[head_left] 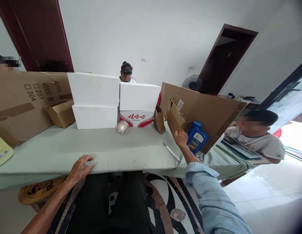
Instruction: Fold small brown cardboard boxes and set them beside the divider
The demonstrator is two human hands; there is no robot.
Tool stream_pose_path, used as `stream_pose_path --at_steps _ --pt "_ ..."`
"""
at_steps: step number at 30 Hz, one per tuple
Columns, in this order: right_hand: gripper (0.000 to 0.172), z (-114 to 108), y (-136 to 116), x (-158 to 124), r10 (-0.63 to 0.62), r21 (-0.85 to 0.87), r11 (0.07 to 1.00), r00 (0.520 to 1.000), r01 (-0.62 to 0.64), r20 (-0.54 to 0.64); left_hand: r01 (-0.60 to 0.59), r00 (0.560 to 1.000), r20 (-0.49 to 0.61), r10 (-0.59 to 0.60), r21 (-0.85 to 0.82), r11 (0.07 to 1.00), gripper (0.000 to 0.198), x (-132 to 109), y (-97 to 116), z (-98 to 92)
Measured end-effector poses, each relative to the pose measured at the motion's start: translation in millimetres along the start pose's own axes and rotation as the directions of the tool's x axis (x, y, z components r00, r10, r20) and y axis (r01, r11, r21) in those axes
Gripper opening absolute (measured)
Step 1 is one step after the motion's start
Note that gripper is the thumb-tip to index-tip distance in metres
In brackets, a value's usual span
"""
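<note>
At the table's front edge, my left hand [80,167] rests on the pale green cloth, holding nothing, its thumb and fingers apart. My right hand [181,138] is closed on the lower edge of a small brown cardboard box [175,119], which tilts up from the table. Just right of that hand stands a blue plastic jug [197,137] with a white label. A white pen [171,151] lies on the cloth to its left. What my right fingertips press on is partly hidden.
White boxes [96,117] are stacked at the back, with a clear crumpled plastic ball [122,127] before them. Large cardboard panels [214,109] flank both sides. An open carton [60,113] and a yellow bottle [2,151] are at left. People sit around the table [55,152].
</note>
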State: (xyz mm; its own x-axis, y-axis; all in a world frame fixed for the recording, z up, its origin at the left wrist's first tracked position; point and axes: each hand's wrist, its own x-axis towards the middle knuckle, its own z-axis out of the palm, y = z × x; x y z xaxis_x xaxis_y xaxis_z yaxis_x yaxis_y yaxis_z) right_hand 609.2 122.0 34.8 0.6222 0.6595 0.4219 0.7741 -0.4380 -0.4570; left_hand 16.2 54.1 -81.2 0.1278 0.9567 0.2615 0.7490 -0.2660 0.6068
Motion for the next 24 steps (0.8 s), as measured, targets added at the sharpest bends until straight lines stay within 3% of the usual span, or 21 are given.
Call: stream_pose_path --at_steps 15,21,24 --pt "0.032 88.6 -36.1 59.2 -0.032 -0.116 0.992 0.983 0.054 0.182 0.075 0.997 0.015 -0.074 -0.073 0.994 0.028 -1.8 -3.0 25.4" --pt "0.028 96.2 -32.6 71.4 -0.073 -0.126 0.987 0.980 0.097 0.185 0.051 0.998 -0.020 -0.053 -0.094 0.994 0.023 -2.2 -29.3 44.6" --pt "0.031 102.2 -42.8 71.3 -0.097 -0.114 0.986 0.979 0.119 0.181 0.056 0.998 -0.008 -0.056 -0.085 0.995 0.025 0.5 -25.8 43.4"
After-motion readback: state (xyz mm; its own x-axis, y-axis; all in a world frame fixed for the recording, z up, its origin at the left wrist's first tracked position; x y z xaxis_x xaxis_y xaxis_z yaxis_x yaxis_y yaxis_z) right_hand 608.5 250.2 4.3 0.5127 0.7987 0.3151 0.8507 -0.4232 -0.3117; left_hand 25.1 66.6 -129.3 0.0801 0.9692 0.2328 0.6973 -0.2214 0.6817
